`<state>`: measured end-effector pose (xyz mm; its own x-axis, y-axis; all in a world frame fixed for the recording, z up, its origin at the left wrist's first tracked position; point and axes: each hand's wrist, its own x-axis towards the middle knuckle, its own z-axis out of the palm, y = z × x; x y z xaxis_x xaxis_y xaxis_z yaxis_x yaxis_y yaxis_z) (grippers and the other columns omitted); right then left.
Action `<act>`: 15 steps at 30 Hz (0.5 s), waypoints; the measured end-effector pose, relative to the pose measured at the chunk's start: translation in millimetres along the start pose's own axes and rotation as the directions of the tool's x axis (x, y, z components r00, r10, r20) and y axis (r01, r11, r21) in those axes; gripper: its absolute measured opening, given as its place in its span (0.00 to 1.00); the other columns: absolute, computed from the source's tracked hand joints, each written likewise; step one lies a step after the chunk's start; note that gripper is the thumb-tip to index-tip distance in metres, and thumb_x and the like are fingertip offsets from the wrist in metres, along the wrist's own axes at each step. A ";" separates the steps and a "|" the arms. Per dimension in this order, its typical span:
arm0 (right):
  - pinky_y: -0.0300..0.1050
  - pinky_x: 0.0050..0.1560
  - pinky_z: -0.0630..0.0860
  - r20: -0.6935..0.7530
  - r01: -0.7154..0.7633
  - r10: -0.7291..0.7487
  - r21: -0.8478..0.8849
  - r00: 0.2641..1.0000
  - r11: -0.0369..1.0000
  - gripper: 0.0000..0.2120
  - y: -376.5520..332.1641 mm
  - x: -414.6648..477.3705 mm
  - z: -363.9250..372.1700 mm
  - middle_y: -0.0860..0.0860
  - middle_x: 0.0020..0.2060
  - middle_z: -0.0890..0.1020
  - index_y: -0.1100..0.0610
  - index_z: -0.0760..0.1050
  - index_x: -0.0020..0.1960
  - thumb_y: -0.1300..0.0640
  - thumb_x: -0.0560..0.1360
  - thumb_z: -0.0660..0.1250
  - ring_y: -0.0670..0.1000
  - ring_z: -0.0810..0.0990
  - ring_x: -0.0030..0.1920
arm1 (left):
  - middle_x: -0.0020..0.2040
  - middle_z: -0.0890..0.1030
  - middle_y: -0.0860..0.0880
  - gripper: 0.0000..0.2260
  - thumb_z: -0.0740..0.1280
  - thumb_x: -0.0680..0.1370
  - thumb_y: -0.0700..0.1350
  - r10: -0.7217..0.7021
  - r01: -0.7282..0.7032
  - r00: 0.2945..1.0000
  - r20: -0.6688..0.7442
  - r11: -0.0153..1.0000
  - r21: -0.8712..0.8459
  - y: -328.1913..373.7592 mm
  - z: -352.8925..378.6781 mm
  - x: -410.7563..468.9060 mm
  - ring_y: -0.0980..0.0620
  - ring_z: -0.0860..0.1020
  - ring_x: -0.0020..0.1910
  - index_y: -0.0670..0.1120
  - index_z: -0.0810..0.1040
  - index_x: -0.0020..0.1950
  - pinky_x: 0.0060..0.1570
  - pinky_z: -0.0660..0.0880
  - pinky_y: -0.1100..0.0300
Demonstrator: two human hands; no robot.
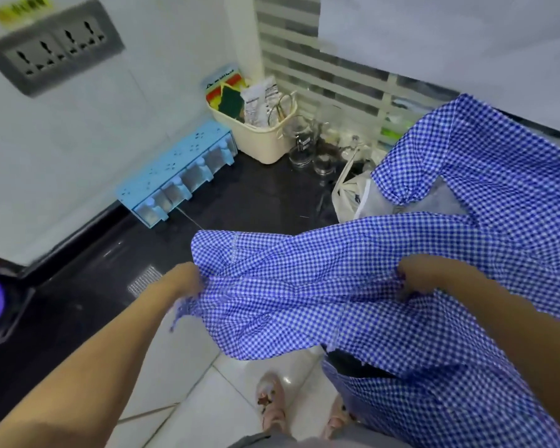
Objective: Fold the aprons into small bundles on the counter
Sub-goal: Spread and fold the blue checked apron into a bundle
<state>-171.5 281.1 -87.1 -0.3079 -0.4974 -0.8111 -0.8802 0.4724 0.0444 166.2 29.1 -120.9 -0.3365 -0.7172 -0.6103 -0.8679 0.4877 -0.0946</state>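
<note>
At counter (240, 195), apron (304, 286) half hides left hand (188, 281)

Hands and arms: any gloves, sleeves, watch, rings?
Left hand and right hand are ungloved. Both forearms are bare to the frame edge: no sleeves, watch or bracelet in view. Rings cannot be judged; the fingers are blurred and partly buried in the apron.
</note>
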 end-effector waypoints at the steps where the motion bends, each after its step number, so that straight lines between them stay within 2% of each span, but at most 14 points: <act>1: 0.40 0.33 0.66 -0.091 -0.014 0.015 0.017 0.996 1.000 0.17 3.7 -0.7 -2.3 0.50 0.35 0.72 0.55 0.71 0.38 0.43 0.73 0.69 0.47 0.69 0.34 | 0.58 0.79 0.41 0.13 0.61 0.79 0.44 -0.007 0.003 0.999 -0.042 0.996 -0.087 -1.0 -1.1 2.9 0.43 0.78 0.56 0.38 0.79 0.57 0.53 0.72 0.56; 2: 0.41 0.31 0.64 -0.202 -0.033 0.042 0.050 0.979 0.998 0.20 5.2 0.6 -6.0 0.49 0.32 0.70 0.54 0.68 0.35 0.41 0.71 0.70 0.47 0.68 0.32 | 0.56 0.80 0.41 0.12 0.61 0.79 0.44 -0.014 -0.005 0.994 -0.104 0.983 -0.185 -2.1 -2.8 6.1 0.43 0.78 0.55 0.38 0.79 0.55 0.51 0.72 0.56; 4: 0.43 0.32 0.66 -0.424 -0.056 0.093 0.100 0.901 0.993 0.19 6.5 2.0 -8.3 0.49 0.34 0.71 0.52 0.66 0.36 0.42 0.71 0.72 0.48 0.71 0.34 | 0.53 0.81 0.40 0.11 0.64 0.79 0.43 -0.070 -0.025 0.970 -0.233 0.923 -0.383 -1.4 -0.7 14.0 0.41 0.78 0.52 0.37 0.80 0.53 0.49 0.71 0.55; 5: 0.44 0.36 0.69 -0.511 -0.046 0.102 0.120 0.854 0.992 0.16 5.8 3.2 -7.1 0.49 0.40 0.73 0.52 0.69 0.41 0.44 0.71 0.73 0.50 0.74 0.40 | 0.51 0.81 0.39 0.10 0.65 0.79 0.43 -0.106 -0.034 0.956 -0.273 0.886 -0.463 -0.1 0.8 18.0 0.41 0.78 0.51 0.37 0.81 0.51 0.48 0.70 0.55; 6: 0.46 0.41 0.73 -0.574 -0.014 0.085 0.128 0.815 0.992 0.17 5.2 6.1 -5.2 0.50 0.50 0.73 0.52 0.71 0.51 0.46 0.70 0.74 0.52 0.76 0.47 | 0.50 0.82 0.39 0.09 0.66 0.78 0.43 -0.138 -0.036 0.950 -0.281 0.844 -0.534 1.5 2.2 23.5 0.41 0.79 0.50 0.37 0.82 0.50 0.47 0.70 0.54; 8: 0.50 0.50 0.77 -0.627 0.069 0.035 0.141 0.779 0.988 0.33 3.4 11.8 -4.9 0.53 0.67 0.64 0.52 0.64 0.69 0.49 0.69 0.75 0.55 0.75 0.59 | 0.49 0.82 0.40 0.08 0.68 0.77 0.42 -0.190 -0.024 0.949 -0.253 0.753 -0.657 4.5 4.1 31.4 0.41 0.79 0.49 0.38 0.82 0.48 0.47 0.70 0.55; 10: 0.51 0.53 0.77 -0.645 0.132 -0.001 0.154 0.764 0.979 0.38 -0.6 14.6 -10.5 0.53 0.73 0.58 0.52 0.59 0.74 0.50 0.70 0.75 0.57 0.75 0.61 | 0.46 0.83 0.40 0.06 0.71 0.75 0.40 -0.217 -0.036 0.948 -0.231 0.651 -0.758 7.6 6.4 40.8 0.43 0.79 0.48 0.37 0.83 0.44 0.47 0.70 0.56; 11: 0.51 0.53 0.76 -0.644 0.145 -0.002 0.169 0.765 0.975 0.37 -1.9 16.6 -13.5 0.53 0.73 0.58 0.52 0.59 0.74 0.50 0.71 0.74 0.57 0.75 0.61 | 0.43 0.83 0.41 0.05 0.72 0.74 0.39 -0.224 -0.048 0.947 -0.231 0.610 -0.791 9.0 6.7 43.9 0.45 0.79 0.45 0.37 0.83 0.41 0.47 0.71 0.57; 13: 0.50 0.52 0.74 -0.612 0.149 0.007 0.205 0.791 0.967 0.30 -0.2 22.9 -20.1 0.54 0.70 0.66 0.54 0.63 0.71 0.50 0.73 0.71 0.57 0.76 0.59 | 0.37 0.81 0.46 0.05 0.73 0.72 0.37 -0.210 -0.075 0.949 -0.235 0.573 -0.816 13.4 1.8 47.7 0.52 0.77 0.38 0.40 0.82 0.37 0.43 0.70 0.62; 15: 0.45 0.46 0.72 -0.578 0.192 0.011 0.288 0.816 0.938 0.20 6.2 23.5 -30.8 0.54 0.57 0.78 0.56 0.74 0.61 0.49 0.73 0.70 0.55 0.78 0.52 | 0.37 0.81 0.48 0.04 0.73 0.71 0.34 -0.147 -0.124 0.958 -0.246 0.560 -0.819 17.0 -14.2 52.2 0.52 0.78 0.39 0.41 0.83 0.38 0.42 0.73 0.62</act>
<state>-195.3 249.9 -87.8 -0.4696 -0.8214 -0.3238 -0.7807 0.5576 -0.2822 128.7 -7.2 -143.2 -0.2847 -0.8812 -0.3775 -0.7437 -0.0454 0.6669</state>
